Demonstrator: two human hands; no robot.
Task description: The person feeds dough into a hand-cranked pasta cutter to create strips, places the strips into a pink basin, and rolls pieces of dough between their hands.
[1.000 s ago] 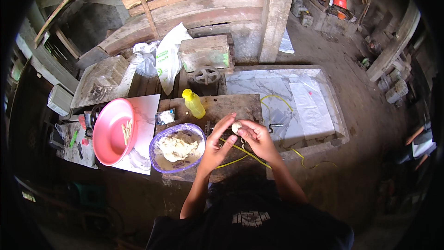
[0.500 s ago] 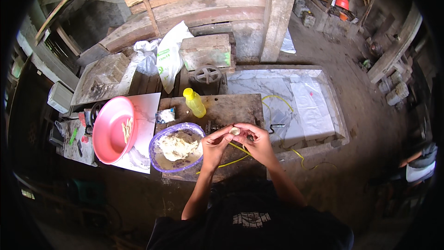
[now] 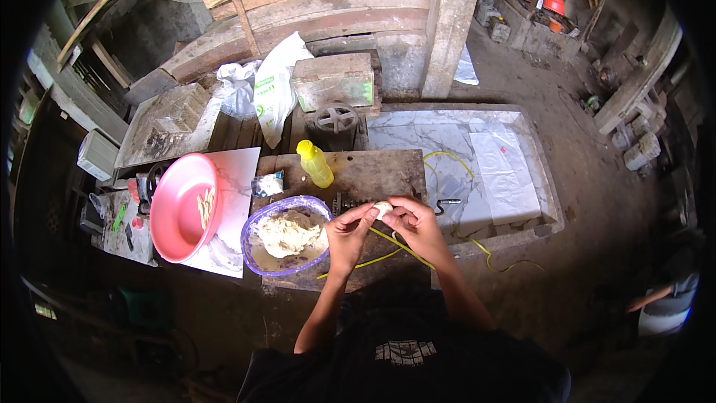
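Pale dough lump (image 3: 382, 209) pinched between left hand (image 3: 347, 233) and right hand (image 3: 418, 225), beside purple plastic bowl (image 3: 257, 254).

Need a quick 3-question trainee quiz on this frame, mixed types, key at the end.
1. True or false: the small pale lump of dough is pinched between the left hand and the right hand.
2. Which container holds the large pale dough mass?
A. round pink plastic basin
B. round purple-rimmed plastic bowl
C. yellow plastic bottle
3. Fill in: the pink basin holds a few pale ____.

Key: 1 true; 2 B; 3 strips.
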